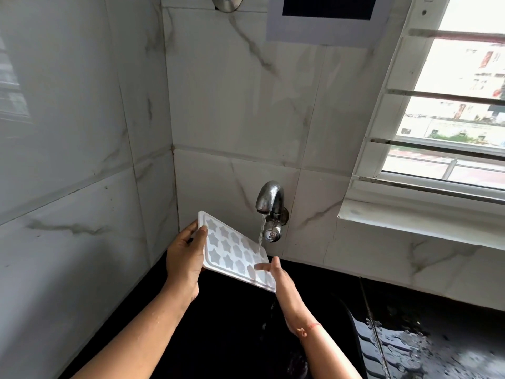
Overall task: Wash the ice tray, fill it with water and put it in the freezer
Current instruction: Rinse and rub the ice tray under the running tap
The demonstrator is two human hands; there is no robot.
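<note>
A white ice tray (232,248) with several star-shaped cells is held tilted over the black sink (235,324). My left hand (184,262) grips its left edge, thumb on the top face and fingers behind. My right hand (278,277) is at the tray's lower right corner, with a fingertip lying across the cells. A thin stream of water runs from the chrome wall tap (269,199) and lands on the tray's right side.
Marble-look tiled walls meet in a corner just behind the tray. A white window frame with bars (426,149) and its sill stand at the right. The wet black countertop (426,346) lies at the lower right.
</note>
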